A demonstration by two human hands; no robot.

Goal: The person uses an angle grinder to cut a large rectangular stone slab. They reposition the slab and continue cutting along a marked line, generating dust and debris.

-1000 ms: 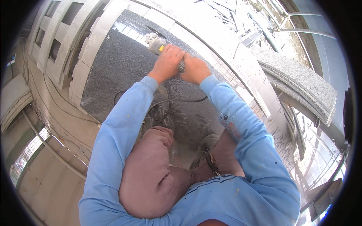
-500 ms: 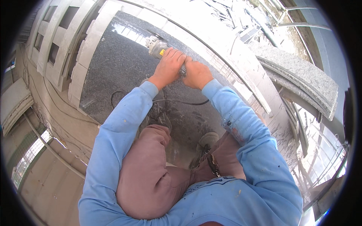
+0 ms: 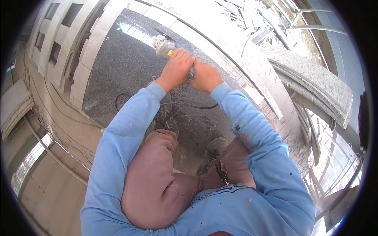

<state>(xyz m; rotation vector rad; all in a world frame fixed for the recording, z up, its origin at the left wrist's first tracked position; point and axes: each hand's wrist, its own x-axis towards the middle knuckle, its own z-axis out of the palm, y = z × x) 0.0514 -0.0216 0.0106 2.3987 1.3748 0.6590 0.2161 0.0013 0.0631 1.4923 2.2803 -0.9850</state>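
An angle grinder (image 3: 162, 47) with a grey body and a yellow patch lies in both my hands, its disc end pointing away to the far left. My left hand (image 3: 177, 67) wraps round the body just behind the head. Close beside it, my right hand (image 3: 207, 77) is closed round the rear of the tool. Beneath is a dark speckled stone slab (image 3: 118, 67), shiny along its far edge, where the disc is at or just above the surface; I cannot tell which. A black cord (image 3: 189, 106) loops across the slab under my wrists.
I squat on the slab, a shoe (image 3: 216, 145) showing by my right leg. Pale stone slabs (image 3: 311, 78) are stacked at the right. Broken stone pieces (image 3: 240, 15) lie at the far right. A light slatted frame (image 3: 59, 43) stands at the far left.
The grinder and both hands keep almost the same place and grip. The whole view has shifted very slightly.
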